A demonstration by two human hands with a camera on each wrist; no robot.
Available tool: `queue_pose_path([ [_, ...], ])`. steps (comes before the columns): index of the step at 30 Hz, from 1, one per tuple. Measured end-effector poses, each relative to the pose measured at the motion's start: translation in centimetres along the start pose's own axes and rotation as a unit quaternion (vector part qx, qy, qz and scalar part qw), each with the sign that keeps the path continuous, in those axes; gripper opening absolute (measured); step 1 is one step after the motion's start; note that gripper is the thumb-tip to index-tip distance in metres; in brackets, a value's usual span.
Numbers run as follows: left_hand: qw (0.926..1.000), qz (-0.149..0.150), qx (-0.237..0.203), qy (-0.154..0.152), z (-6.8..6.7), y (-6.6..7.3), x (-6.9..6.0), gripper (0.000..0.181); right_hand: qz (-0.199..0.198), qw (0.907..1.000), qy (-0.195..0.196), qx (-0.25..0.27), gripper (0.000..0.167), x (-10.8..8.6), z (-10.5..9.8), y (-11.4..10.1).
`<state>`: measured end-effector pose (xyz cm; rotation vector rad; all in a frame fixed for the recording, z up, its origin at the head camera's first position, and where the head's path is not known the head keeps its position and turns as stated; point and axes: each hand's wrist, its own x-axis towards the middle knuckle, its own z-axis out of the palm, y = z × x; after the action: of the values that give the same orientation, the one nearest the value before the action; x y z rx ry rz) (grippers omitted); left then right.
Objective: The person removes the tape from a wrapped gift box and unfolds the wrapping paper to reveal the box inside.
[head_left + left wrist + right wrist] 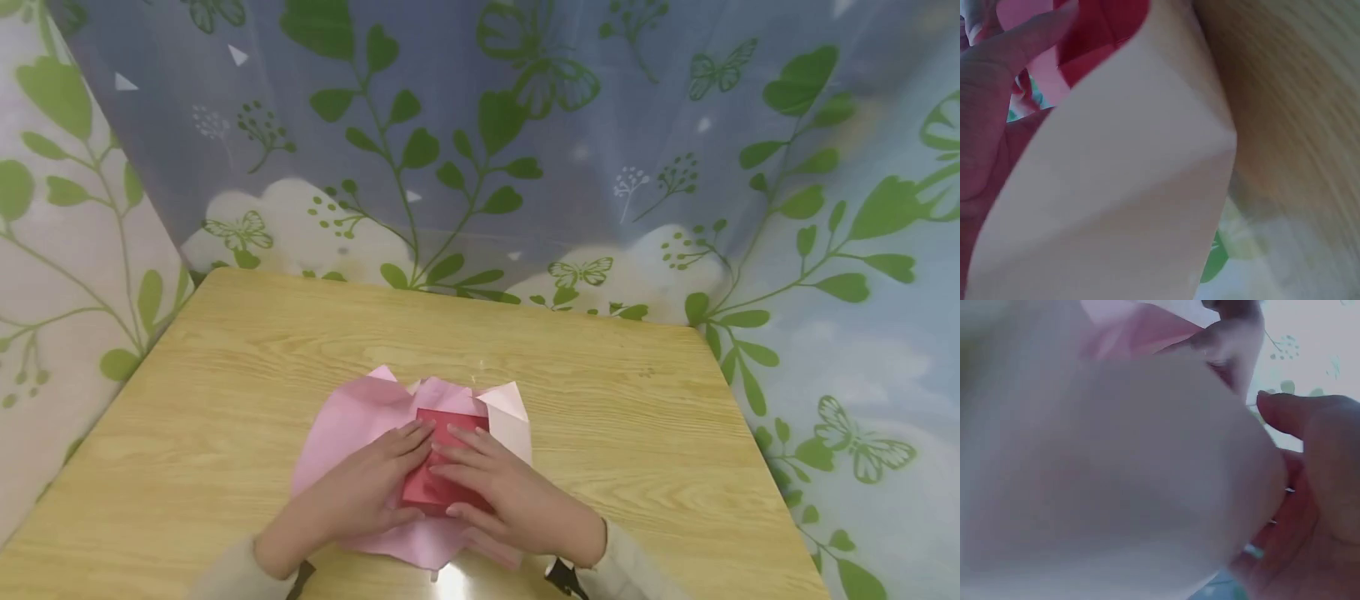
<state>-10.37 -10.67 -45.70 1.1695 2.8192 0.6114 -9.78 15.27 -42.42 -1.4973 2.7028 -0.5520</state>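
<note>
A red box (429, 490) lies on a creased sheet of pink paper (341, 429) near the front of the table. My left hand (371, 479) rests on the box's left side, fingers extended. From the right, my right hand (504, 492) lays its spread fingers across the top. Pale undersides of the paper rise in the left wrist view, where the sheet (1116, 169) partly covers the red box (1100, 37). In the right wrist view, the sheet (1129, 469) hides most of the box and part of the hand.
The wooden table (622, 417) extends around the paper on every side. Behind it hangs a blue curtain (442, 100) with green leaves and butterflies, and similar cloth flanks both sides. A folded corner (506, 400) of the paper stands up at the right.
</note>
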Motion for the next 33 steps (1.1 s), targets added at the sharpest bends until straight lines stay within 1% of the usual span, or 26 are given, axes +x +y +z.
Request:
queue_pose_path([
  [2, 0.9999, -0.007, -0.007, -0.004, 0.1, 0.0, -0.1, 0.083, 0.019, 0.9992, -0.015, -0.033, 0.038, 0.2, -0.4, -0.5],
  [4, 0.9998, -0.012, -0.015, -0.006, 0.2, 0.0, 0.0, 0.082, 0.058, 0.996, -0.036, -0.058, 0.035, -0.3, -1.0, -0.6],
  [6, 0.9996, -0.016, -0.021, -0.008, 0.4, 0.1, 0.1, 0.082, 0.101, 0.9919, -0.052, -0.057, 0.034, -1.2, -1.8, -0.4],
  [8, 0.9993, -0.023, -0.027, -0.008, 0.4, 0.3, 0.2, 0.083, 0.132, 0.988, -0.064, -0.05, 0.038, -2.4, -2.2, 0.2],
  [10, 0.9991, -0.03, -0.028, -0.007, 0.5, 0.4, 0.3, 0.084, 0.156, 0.9839, -0.081, -0.036, 0.044, -3.7, -2.2, 0.8],
  [12, 0.9988, -0.038, -0.031, -0.007, 0.6, 0.6, 0.3, 0.084, 0.184, 0.9775, -0.103, -0.006, 0.052, -4.9, -2.0, 1.4],
  [14, 0.9985, -0.044, -0.032, -0.005, 0.6, 0.7, 0.3, 0.084, 0.213, 0.9684, -0.126, 0.032, 0.062, -6.0, -1.4, 1.9],
  [17, 0.9985, -0.047, -0.025, -0.004, 0.7, 0.8, 0.4, 0.084, 0.257, 0.9505, -0.15, 0.091, 0.081, -7.1, -0.4, 2.4],
  [19, 0.9986, -0.048, -0.021, -0.004, 0.7, 0.8, 0.5, 0.084, 0.273, 0.9429, -0.154, 0.112, 0.092, -7.7, 0.3, 2.8],
  [21, 0.9986, -0.048, -0.02, -0.005, 0.7, 0.7, 0.7, 0.084, 0.285, 0.9394, -0.151, 0.116, 0.101, -8.1, 0.9, 3.1],
  [24, 0.9985, -0.049, -0.025, -0.008, 0.8, 0.6, 1.3, 0.084, 0.305, 0.9358, -0.146, 0.098, 0.111, -8.3, 1.7, 3.8],
  [27, 0.9986, -0.045, -0.026, -0.007, 1.1, 0.5, 2.1, 0.083, 0.325, 0.9315, -0.145, 0.076, 0.12, -8.1, 2.2, 4.7],
  [30, 0.999, -0.039, -0.024, -0.003, 1.2, 0.5, 3.0, 0.083, 0.339, 0.9259, -0.152, 0.066, 0.121, -7.9, 2.2, 5.3],
  [33, 0.9991, -0.035, -0.022, 0.0, 1.1, 0.6, 3.9, 0.082, 0.35, 0.9228, -0.149, 0.064, 0.122, -7.7, 1.9, 6.0],
])
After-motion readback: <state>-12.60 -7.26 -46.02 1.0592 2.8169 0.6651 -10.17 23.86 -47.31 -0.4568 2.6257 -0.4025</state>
